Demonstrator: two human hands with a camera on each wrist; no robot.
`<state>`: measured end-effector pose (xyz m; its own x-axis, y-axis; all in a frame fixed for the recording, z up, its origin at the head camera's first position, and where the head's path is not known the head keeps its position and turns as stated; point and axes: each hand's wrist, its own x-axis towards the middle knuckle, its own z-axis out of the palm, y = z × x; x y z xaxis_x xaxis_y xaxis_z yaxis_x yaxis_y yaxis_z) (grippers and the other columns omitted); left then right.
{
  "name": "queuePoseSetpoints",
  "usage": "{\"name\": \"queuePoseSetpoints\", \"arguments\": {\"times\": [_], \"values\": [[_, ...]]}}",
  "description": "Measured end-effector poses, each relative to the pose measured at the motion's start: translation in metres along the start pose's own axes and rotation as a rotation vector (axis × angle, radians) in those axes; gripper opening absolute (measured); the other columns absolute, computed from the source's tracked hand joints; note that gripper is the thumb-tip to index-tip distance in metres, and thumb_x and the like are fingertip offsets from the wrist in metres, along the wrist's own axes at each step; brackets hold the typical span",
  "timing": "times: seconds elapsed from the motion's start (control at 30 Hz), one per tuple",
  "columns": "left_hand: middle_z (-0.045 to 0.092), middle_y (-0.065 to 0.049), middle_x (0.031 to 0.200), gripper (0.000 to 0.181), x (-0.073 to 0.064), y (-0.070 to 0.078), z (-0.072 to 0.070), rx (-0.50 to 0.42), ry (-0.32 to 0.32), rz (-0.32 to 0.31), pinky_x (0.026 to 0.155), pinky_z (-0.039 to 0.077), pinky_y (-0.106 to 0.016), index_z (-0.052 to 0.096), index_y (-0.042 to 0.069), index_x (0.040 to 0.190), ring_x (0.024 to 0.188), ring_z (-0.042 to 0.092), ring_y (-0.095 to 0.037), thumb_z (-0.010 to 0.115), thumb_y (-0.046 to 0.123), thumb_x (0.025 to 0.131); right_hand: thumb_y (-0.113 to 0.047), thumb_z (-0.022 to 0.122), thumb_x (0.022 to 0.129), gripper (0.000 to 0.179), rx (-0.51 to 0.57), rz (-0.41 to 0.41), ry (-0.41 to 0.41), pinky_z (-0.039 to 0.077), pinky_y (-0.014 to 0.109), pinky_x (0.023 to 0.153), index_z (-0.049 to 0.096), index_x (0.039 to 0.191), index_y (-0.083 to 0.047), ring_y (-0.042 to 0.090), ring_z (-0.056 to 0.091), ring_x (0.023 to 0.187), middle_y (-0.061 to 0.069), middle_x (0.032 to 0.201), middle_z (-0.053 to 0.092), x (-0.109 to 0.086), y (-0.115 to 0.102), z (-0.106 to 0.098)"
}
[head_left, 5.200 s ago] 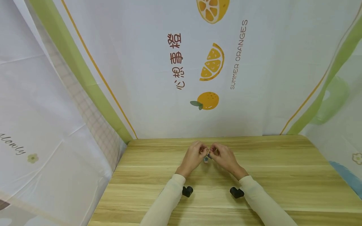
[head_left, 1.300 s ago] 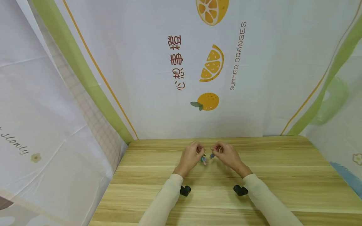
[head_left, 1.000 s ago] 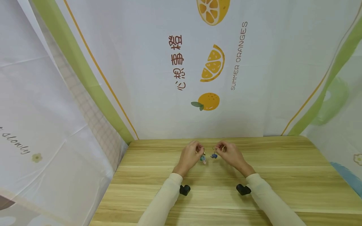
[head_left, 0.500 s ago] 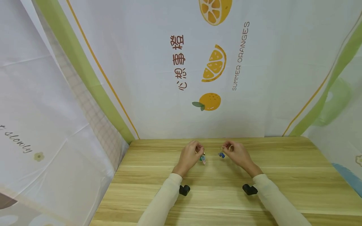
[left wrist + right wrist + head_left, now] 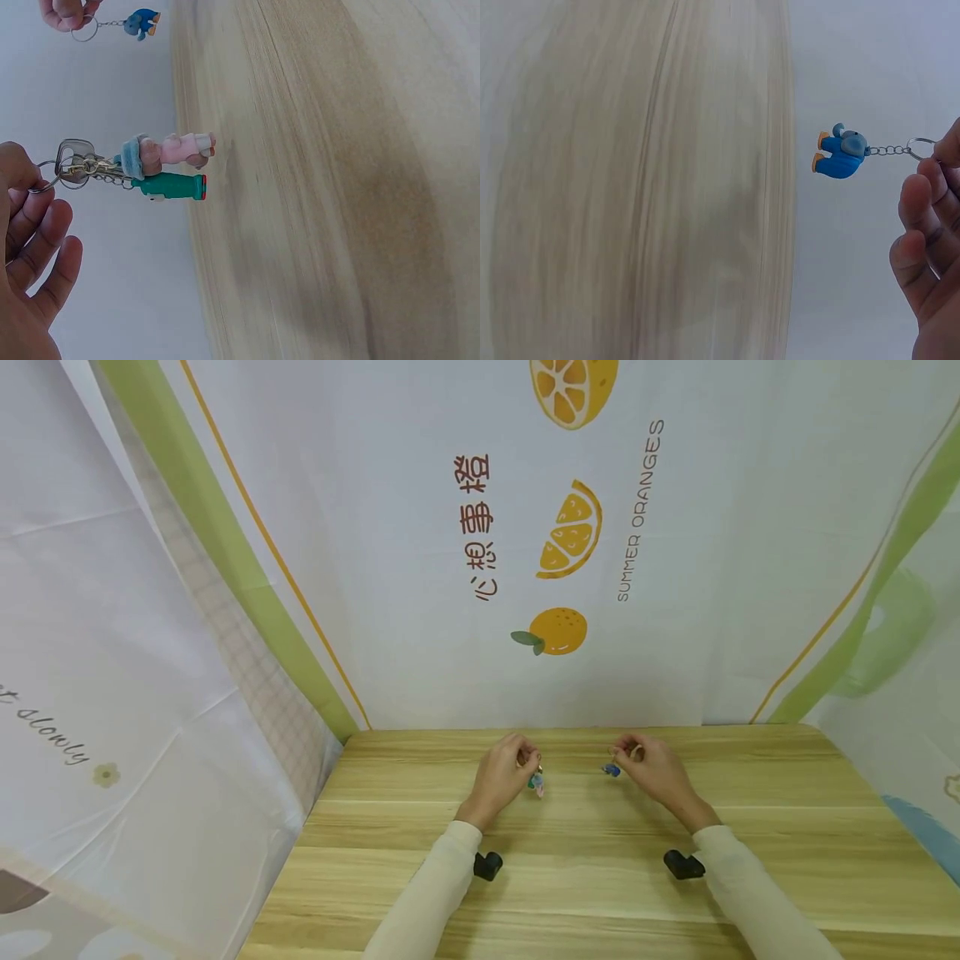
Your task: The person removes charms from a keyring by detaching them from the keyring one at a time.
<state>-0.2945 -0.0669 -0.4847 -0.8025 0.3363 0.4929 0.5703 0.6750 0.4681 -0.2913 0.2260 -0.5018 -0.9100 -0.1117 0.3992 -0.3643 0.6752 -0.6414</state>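
Observation:
My left hand [image 5: 495,783] pinches a metal key ring [image 5: 49,180] between thumb and forefinger, above the table. From the ring hang a figurine in a blue hat and pink clothes [image 5: 176,149], a green bottle-shaped charm with a red end [image 5: 172,186] and a flat silver metal piece [image 5: 73,154], partly covered by chains. My right hand [image 5: 662,774] pinches the ring of a keychain, and a blue elephant figurine with orange feet [image 5: 842,154] dangles from its short chain [image 5: 887,151]. The other fingers of both hands are bent loosely. The two hands stand apart.
A wood-grain table [image 5: 570,893] lies under both hands. Behind it hangs a white cloth [image 5: 420,677] printed with oranges and lettering, and more cloth hangs at both sides. Black wrist-worn pieces [image 5: 488,866] show near each cream sleeve [image 5: 431,893].
At first the hands were together at the rings. The blue elephant keychain came apart from the left bunch, and my right hand has moved right with it. The left hand has hardly moved.

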Motion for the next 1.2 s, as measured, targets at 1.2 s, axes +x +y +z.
{"name": "queuePoseSetpoints", "arguments": {"times": [1.2], "values": [[0.071, -0.002, 0.090, 0.006, -0.002, 0.001, -0.003, 0.001, 0.027, 0.040, 0.069, 0.054, -0.019, 0.075, 0.009, 0.103, 0.079, 0.066, -0.012, 0.069, 0.010, 0.102, -0.014, 0.069, 0.101, 0.011, -0.113, 0.022, 0.087, 0.048, 0.024, 0.064, 0.075, 0.105, -0.007, 0.008, 0.061, 0.075, 0.007, 0.092, 0.075, -0.005, 0.037, -0.045]]}}
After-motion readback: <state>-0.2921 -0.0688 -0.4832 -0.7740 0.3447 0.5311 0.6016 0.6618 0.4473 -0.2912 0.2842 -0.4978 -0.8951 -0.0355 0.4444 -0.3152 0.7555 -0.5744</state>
